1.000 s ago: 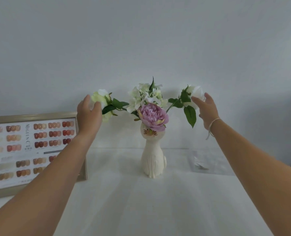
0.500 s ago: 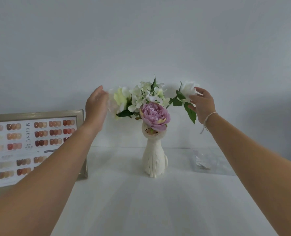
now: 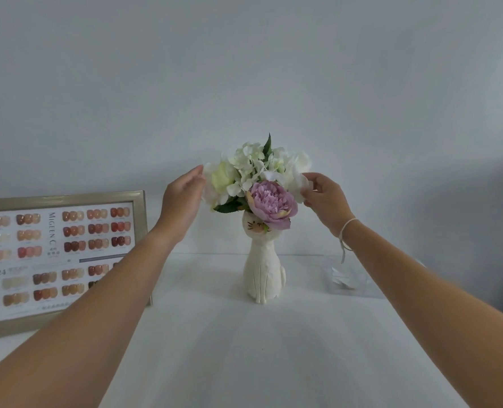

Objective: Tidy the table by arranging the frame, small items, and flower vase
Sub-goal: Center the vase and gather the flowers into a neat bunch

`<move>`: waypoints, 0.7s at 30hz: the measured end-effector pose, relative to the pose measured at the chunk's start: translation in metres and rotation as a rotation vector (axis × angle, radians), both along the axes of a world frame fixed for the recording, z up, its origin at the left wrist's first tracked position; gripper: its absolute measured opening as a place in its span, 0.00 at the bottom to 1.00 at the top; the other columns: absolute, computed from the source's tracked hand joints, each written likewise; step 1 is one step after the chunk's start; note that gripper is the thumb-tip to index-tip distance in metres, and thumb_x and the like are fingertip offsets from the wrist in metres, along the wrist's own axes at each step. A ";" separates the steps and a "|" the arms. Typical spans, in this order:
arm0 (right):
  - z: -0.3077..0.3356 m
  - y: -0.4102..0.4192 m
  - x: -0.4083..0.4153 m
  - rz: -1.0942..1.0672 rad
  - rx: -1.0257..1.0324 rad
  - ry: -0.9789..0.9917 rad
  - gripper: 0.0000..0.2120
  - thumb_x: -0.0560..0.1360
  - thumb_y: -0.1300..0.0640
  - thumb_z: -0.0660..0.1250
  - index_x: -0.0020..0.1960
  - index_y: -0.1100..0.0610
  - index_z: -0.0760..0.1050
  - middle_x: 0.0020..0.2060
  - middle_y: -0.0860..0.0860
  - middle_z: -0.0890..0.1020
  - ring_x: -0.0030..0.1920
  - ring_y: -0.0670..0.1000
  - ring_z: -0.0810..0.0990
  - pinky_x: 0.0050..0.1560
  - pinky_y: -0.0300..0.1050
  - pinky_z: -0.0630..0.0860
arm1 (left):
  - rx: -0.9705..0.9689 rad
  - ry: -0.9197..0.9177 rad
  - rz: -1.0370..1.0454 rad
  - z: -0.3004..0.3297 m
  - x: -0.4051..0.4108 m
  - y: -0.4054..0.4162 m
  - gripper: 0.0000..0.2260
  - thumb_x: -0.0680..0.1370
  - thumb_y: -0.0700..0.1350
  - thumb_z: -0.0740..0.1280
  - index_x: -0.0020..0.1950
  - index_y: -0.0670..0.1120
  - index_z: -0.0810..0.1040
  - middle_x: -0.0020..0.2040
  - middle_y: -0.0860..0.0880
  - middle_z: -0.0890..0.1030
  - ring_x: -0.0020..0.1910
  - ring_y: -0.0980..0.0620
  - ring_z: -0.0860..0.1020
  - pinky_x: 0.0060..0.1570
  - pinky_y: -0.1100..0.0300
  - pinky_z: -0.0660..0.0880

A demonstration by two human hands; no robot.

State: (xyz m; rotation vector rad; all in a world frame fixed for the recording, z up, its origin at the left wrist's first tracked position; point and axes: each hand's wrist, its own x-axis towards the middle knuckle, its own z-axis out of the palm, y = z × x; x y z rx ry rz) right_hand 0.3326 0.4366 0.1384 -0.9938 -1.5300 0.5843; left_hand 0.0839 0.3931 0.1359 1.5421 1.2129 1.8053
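A white cat-shaped vase point(image 3: 262, 269) stands upright near the back of the white table point(image 3: 244, 357). It holds a tight bunch of white flowers point(image 3: 254, 167) and one purple peony point(image 3: 272, 203). My left hand point(image 3: 182, 198) presses flat against the pale flower on the bunch's left side. At the right side, my right hand point(image 3: 322, 195) has its fingertips on a white bloom. A gold picture frame point(image 3: 139, 231) showing nail colour samples leans at the far left, partly hidden by my left forearm.
A clear plastic packet point(image 3: 346, 279) lies on the table to the right of the vase, behind my right forearm. A plain grey wall runs right behind the table. The table's front half in front of the vase is bare white surface.
Both hands moved inward, pushing the two spread side flowers together into one compact bunch. The vase and frame stayed put.
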 end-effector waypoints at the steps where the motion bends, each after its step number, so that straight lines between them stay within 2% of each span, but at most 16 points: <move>1: -0.001 -0.002 0.000 -0.003 -0.001 0.004 0.11 0.73 0.66 0.61 0.52 0.56 0.76 0.42 0.52 0.78 0.44 0.53 0.75 0.53 0.52 0.76 | 0.007 0.027 0.013 0.000 0.000 -0.001 0.18 0.78 0.45 0.59 0.68 0.47 0.69 0.69 0.52 0.72 0.67 0.56 0.69 0.69 0.55 0.64; 3: -0.001 -0.004 0.000 -0.010 0.001 0.015 0.10 0.73 0.65 0.62 0.50 0.53 0.76 0.44 0.53 0.79 0.45 0.54 0.76 0.56 0.56 0.76 | 0.028 0.083 0.049 0.002 -0.001 -0.003 0.18 0.78 0.46 0.59 0.69 0.48 0.69 0.67 0.54 0.72 0.65 0.59 0.69 0.66 0.62 0.65; 6: 0.000 -0.008 -0.001 -0.024 0.007 0.020 0.10 0.73 0.63 0.63 0.52 0.55 0.77 0.44 0.54 0.79 0.46 0.54 0.77 0.59 0.60 0.75 | 0.043 0.160 0.090 0.003 0.001 -0.008 0.18 0.78 0.47 0.59 0.68 0.48 0.69 0.57 0.60 0.73 0.55 0.66 0.70 0.48 0.80 0.63; 8: -0.001 -0.010 -0.002 -0.034 0.010 -0.001 0.10 0.74 0.61 0.63 0.54 0.56 0.77 0.44 0.53 0.80 0.45 0.53 0.77 0.59 0.59 0.75 | 0.040 0.197 0.088 0.002 0.003 -0.012 0.17 0.78 0.46 0.59 0.67 0.48 0.71 0.54 0.62 0.73 0.52 0.67 0.71 0.43 0.84 0.61; 10: -0.001 -0.014 -0.003 -0.044 0.015 -0.012 0.11 0.75 0.60 0.63 0.56 0.57 0.77 0.46 0.54 0.81 0.45 0.53 0.78 0.59 0.58 0.75 | 0.044 0.222 0.084 0.002 0.005 -0.017 0.15 0.79 0.46 0.59 0.65 0.50 0.73 0.56 0.63 0.71 0.56 0.68 0.69 0.46 0.81 0.61; 12: -0.001 -0.018 -0.003 -0.061 0.022 0.011 0.13 0.75 0.59 0.63 0.58 0.58 0.76 0.50 0.56 0.82 0.49 0.56 0.80 0.59 0.56 0.75 | 0.059 0.236 0.088 0.001 0.005 -0.020 0.13 0.79 0.45 0.58 0.60 0.54 0.76 0.54 0.65 0.72 0.56 0.71 0.69 0.47 0.78 0.63; 13: -0.001 -0.020 -0.003 -0.074 0.030 0.016 0.13 0.75 0.58 0.63 0.59 0.58 0.76 0.51 0.56 0.82 0.51 0.57 0.80 0.59 0.54 0.76 | 0.059 0.246 0.085 0.001 0.006 -0.021 0.13 0.79 0.45 0.58 0.62 0.52 0.75 0.56 0.63 0.73 0.59 0.68 0.70 0.50 0.78 0.62; 16: 0.000 -0.025 -0.004 -0.091 0.046 -0.019 0.13 0.75 0.57 0.62 0.58 0.57 0.77 0.49 0.55 0.82 0.50 0.56 0.80 0.57 0.49 0.76 | 0.009 0.304 0.065 0.001 0.006 -0.023 0.18 0.79 0.45 0.58 0.69 0.45 0.68 0.72 0.52 0.66 0.72 0.56 0.62 0.64 0.70 0.55; 19: 0.001 -0.029 -0.004 -0.102 0.061 -0.042 0.13 0.75 0.57 0.62 0.58 0.55 0.77 0.50 0.54 0.82 0.49 0.53 0.79 0.55 0.45 0.76 | 0.010 0.330 0.085 0.003 0.006 -0.028 0.18 0.80 0.45 0.57 0.70 0.45 0.67 0.75 0.49 0.62 0.73 0.55 0.59 0.65 0.67 0.53; 21: 0.003 -0.033 -0.002 -0.108 0.055 -0.030 0.14 0.75 0.58 0.62 0.60 0.55 0.76 0.54 0.55 0.81 0.53 0.54 0.79 0.59 0.49 0.76 | 0.010 0.336 0.110 0.004 0.005 -0.034 0.18 0.80 0.45 0.57 0.70 0.45 0.67 0.75 0.49 0.62 0.73 0.55 0.59 0.65 0.68 0.53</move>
